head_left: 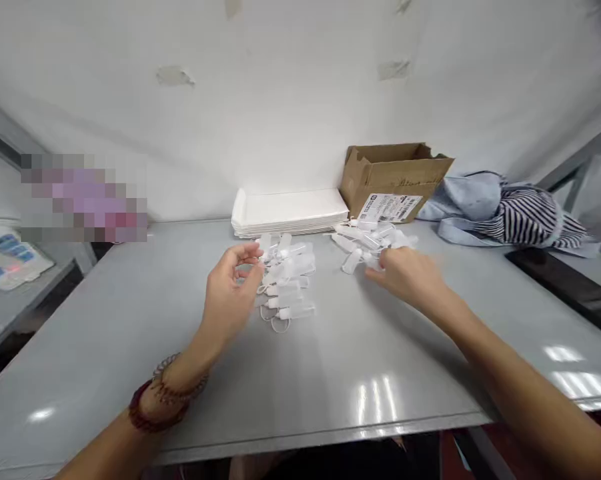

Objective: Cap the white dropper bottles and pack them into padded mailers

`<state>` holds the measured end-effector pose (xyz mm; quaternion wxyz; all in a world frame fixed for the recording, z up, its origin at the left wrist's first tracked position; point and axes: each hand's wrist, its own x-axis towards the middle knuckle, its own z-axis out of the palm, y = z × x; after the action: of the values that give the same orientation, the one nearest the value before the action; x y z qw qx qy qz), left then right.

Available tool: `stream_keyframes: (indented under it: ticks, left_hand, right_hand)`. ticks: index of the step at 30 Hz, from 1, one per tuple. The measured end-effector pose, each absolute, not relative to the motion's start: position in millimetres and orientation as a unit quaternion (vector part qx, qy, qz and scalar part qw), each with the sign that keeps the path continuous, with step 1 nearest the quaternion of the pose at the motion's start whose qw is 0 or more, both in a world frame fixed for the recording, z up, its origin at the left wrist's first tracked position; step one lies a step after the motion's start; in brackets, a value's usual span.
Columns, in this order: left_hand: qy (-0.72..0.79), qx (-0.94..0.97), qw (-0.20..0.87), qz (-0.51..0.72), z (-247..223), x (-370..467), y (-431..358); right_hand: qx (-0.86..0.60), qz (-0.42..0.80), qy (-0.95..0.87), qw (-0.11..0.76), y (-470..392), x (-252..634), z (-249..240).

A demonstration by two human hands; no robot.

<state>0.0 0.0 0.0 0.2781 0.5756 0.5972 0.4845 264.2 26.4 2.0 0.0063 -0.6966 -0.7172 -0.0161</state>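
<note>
Several small clear bottles with white caps and thin loops lie in a rough column (290,268) at the middle of the grey table. At the left edge of this column is my left hand (234,280), its fingers curled near the upper bottles; whether a bottle is between the fingertips is too small to tell. To the right, a looser pile of similar bottles (363,237) lies in front of the cardboard box. My right hand (405,275) reaches into the near side of that pile, fingers bent down over a bottle, the fingertips partly hidden.
A stack of white trays (290,208) stands at the back, beside an open cardboard box (395,183). Farther right are a blue and striped cloth (520,210) and a long black object (570,283) on the grey table (300,387). Packets (10,257) lie at the far left.
</note>
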Motion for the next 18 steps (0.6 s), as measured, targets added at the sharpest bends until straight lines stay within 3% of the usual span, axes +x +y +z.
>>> stream_keyframes:
  ticks: [5,12,18]
  left_hand:
    - [0.575,0.606,0.256,0.486,-3.4,4.2,-5.9]
    - [0.486,0.741,0.301,0.352,2.4,12.5,-19.9]
    - [0.398,0.798,0.307,0.332,4.6,19.1,-27.2]
  right_hand:
    - [-0.705,-0.014,-0.707,0.051,25.0,261.0,11.0]
    - [-0.653,0.016,-0.751,0.093,4.3,235.3,8.5]
    - [-0.594,0.005,-0.793,0.133,-6.3,226.8,0.5]
